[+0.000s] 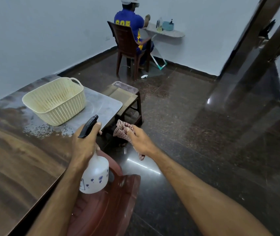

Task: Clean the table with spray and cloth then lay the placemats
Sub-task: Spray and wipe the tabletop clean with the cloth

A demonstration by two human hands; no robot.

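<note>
My left hand (84, 145) grips the neck of a white spray bottle (95, 174) with a black trigger head, held just off the near right edge of the brown wooden table (16, 167). My right hand (140, 142) holds a bunched red-checked cloth (123, 129) above the floor, to the right of the table. Tan placemats (120, 96) lie stacked on a small dark stool beyond the table's far corner. Spray droplets speckle the table's surface near the bottle.
An empty cream plastic basket (55, 101) stands on the table's far end. A red-brown plastic chair (108, 201) sits below my arms. A person sits on a chair (129, 46) at a wall shelf in the far corner. A dark door frame (248, 65) stands at right.
</note>
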